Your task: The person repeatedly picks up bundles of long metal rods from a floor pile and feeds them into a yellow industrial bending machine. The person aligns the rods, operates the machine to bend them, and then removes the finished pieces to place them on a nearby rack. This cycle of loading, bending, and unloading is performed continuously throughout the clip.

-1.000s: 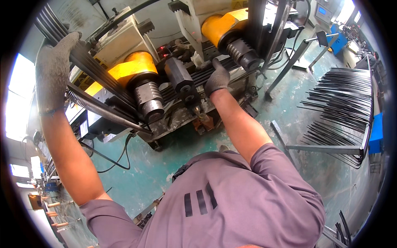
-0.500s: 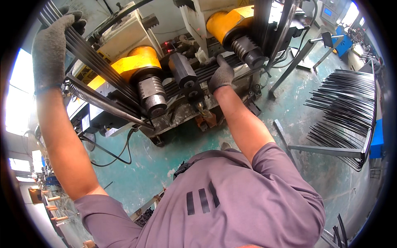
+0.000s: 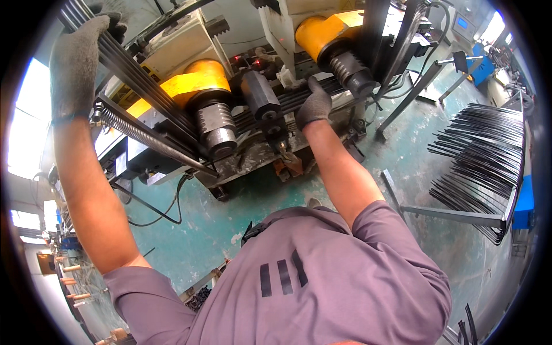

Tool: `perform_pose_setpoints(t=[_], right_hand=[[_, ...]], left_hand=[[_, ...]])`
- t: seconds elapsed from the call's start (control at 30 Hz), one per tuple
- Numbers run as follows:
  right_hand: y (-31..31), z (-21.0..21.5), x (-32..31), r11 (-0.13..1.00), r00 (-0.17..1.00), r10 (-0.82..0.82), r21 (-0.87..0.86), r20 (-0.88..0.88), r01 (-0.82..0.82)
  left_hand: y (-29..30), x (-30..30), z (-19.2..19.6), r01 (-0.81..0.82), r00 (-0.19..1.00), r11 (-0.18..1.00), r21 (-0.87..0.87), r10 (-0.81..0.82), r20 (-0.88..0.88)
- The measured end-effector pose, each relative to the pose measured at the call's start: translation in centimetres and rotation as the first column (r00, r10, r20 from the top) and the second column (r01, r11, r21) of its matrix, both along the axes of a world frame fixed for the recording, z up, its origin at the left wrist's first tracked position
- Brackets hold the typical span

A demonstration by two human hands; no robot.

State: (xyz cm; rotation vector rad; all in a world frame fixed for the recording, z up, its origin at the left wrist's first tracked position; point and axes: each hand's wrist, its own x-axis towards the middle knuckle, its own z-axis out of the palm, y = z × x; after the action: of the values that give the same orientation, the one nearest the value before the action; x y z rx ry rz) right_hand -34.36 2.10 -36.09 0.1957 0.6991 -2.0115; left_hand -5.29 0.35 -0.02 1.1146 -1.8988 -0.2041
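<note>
My left hand (image 3: pixel 77 66), in a dark grey knit glove, is raised at the upper left. Its fingers wrap round the upper part of a bundle of black metal rods (image 3: pixel 144 86), which slants down behind the left ribbed steel roller (image 3: pixel 216 126). My right hand (image 3: pixel 315 104), also gloved, is closed over the rods' middle stretch (image 3: pixel 294 99), between a black hexagonal block (image 3: pixel 260 95) and the right ribbed roller (image 3: pixel 352 75). Its thumb points up; the fingertips are hidden behind the rods. Both rollers sit on yellow machine arms (image 3: pixel 198 80) of a bending machine.
A coiled spring on a rod (image 3: pixel 152 140) slopes along the machine's left front. At the right, a metal rack (image 3: pixel 460 215) carries many bent black rods (image 3: pixel 483 144). A steel stand (image 3: pixel 411 100) stands behind it. Cables hang near the green floor (image 3: pixel 247 218).
The whole view has shifted slightly, so the machine sits a little farther right. Both hands keep their hold on the rods, with no clear movement relative to the machine.
</note>
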Motion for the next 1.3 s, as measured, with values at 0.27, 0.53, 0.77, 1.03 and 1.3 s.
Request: perform_pose_setpoints(t=[0.27,0.53,0.77,1.03,1.3], right_hand=[[0.9,-2.0,-1.1,0.999,0.997,0.036,0.025,-0.069,-0.034],[2.6,-0.2,0.7,0.996,0.994,0.086,-0.005,-0.072,-0.086],[2.1,-1.8,-0.1,0.993,0.989,0.104,-0.047,-0.104,-0.11],[2.3,-1.1,0.0,0.984,0.982,0.162,-0.066,-0.095,-0.168],[0.9,-4.7,-0.4,0.97,0.97,0.24,-0.023,-0.022,-0.241]], left_hand=[[1.9,0.5,-2.1,0.129,0.988,0.964,0.234,-0.105,-0.112],[1.7,4.3,-1.3,-0.02,0.99,0.957,0.288,-0.022,0.142],[1.9,2.6,-1.6,0.198,0.979,0.933,0.301,-0.204,-0.01],[3.2,0.9,-1.1,0.105,0.994,0.923,0.371,-0.09,-0.058],[3.0,0.9,-0.5,0.028,0.999,0.922,0.387,-0.043,0.032]])
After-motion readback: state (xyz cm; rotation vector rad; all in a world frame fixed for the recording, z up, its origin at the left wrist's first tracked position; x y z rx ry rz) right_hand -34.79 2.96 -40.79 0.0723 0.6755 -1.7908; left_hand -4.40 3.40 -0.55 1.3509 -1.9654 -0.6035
